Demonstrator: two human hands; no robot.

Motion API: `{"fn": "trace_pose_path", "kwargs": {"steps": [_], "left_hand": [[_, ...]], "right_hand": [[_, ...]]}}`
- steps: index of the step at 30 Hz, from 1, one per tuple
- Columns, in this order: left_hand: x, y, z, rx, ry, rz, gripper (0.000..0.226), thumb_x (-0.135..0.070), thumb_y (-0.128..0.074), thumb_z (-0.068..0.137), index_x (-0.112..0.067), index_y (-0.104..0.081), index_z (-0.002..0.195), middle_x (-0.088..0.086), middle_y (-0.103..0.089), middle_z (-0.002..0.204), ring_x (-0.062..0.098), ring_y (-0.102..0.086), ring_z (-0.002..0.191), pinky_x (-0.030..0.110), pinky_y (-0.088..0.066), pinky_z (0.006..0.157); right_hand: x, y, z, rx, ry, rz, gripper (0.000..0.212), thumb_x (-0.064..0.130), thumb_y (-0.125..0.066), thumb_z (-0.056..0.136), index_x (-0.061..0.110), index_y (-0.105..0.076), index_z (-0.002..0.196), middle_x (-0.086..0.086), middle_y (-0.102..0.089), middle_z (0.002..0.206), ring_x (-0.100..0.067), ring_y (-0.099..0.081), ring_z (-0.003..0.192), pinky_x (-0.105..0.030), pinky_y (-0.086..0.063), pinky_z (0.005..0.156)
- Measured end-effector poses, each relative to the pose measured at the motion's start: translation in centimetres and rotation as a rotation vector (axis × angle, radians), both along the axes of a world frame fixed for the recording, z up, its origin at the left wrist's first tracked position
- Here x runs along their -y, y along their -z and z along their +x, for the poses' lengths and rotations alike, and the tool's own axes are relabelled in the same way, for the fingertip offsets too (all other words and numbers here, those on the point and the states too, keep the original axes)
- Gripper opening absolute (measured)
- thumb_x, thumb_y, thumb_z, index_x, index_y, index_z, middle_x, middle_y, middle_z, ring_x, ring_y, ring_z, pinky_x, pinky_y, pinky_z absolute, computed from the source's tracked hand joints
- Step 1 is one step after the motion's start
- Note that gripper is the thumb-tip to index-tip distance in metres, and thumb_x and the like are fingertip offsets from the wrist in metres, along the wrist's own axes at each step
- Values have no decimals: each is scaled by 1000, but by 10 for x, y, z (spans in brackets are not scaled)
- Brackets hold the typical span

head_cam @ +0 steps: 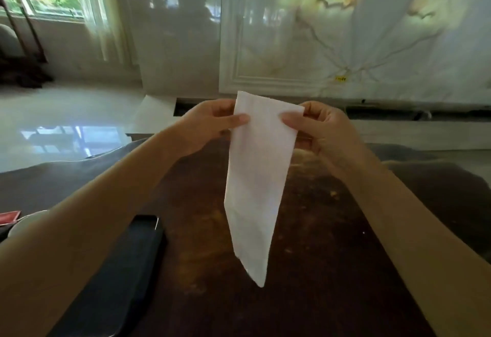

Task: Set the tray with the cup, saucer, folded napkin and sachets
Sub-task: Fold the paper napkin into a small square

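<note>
Napkin (pixel 259 177) held up in the air over the middle of the dark wooden table (pixel 318 257), well above it, hanging down long and narrow to a point. Left hand (pixel 210 127) pinching the top left edge, thumb and fingers clamped on the paper; right hand (pixel 321 132) doing the same on the top right corner. Looked like the folding step, only partly done. Dark tray (pixel 117 278) sat near the left front edge, with a white rim, maybe the saucer (pixel 25 224), and something red, possibly a sachet (pixel 9 217), at the far left edge, both mostly cut off. Next probably needed: bring the hanging tail up to fold it over, then lay it on the tray.
</note>
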State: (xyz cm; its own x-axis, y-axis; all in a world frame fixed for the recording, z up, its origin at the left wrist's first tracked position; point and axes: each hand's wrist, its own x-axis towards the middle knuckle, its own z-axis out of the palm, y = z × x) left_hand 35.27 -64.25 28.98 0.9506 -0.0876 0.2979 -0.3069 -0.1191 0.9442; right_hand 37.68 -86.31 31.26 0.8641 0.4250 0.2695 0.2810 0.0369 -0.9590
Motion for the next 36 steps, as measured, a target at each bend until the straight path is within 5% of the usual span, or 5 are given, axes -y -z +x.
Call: {"fn": "trace_pose_path", "kwargs": {"steps": [6, 16, 21, 26, 36], "left_hand": [[-5, -31, 10, -83, -44, 128, 11, -16, -67, 82, -24, -74, 81, -10, -74, 76, 2, -65, 67, 15, -51, 56], [23, -36, 58, -186, -281, 131, 26, 0, -68, 80, 2, -66, 106, 3, -65, 76, 5, -65, 52, 17, -57, 59], [25, -25, 59, -62, -324, 189, 22, -4, -70, 78, 1, -68, 100, 14, -66, 88, 19, -65, 80, 31, -56, 80], [31, 58, -6, 122, -380, 580, 17, -16, -70, 79, -12, -73, 95, 0, -71, 85, 7, -60, 74, 13, -46, 71], [82, 264, -195, -161, -245, 368, 39, -2, -72, 73, -31, -69, 99, -23, -67, 96, -4, -65, 91, 15, -53, 80]], "right_hand": [[6, -31, 21, -79, 5, -58, 16, 17, -75, 75, 10, -66, 86, -3, -74, 85, -19, -71, 81, -27, -58, 67], [2, -10, 70, -78, 226, -43, 17, 7, -70, 80, 0, -63, 94, -13, -67, 99, -26, -65, 93, -30, -56, 81], [9, 5, 73, 21, 223, 27, 6, 10, -70, 80, 15, -67, 77, -1, -70, 80, -16, -67, 81, -33, -56, 82], [33, 85, 10, 191, 176, -96, 12, 15, -67, 83, 26, -70, 87, 8, -72, 82, -7, -67, 82, -19, -53, 73], [85, 276, -152, -238, 46, -336, 16, 6, -67, 82, 20, -72, 88, 3, -73, 89, -12, -68, 89, -27, -54, 82]]}}
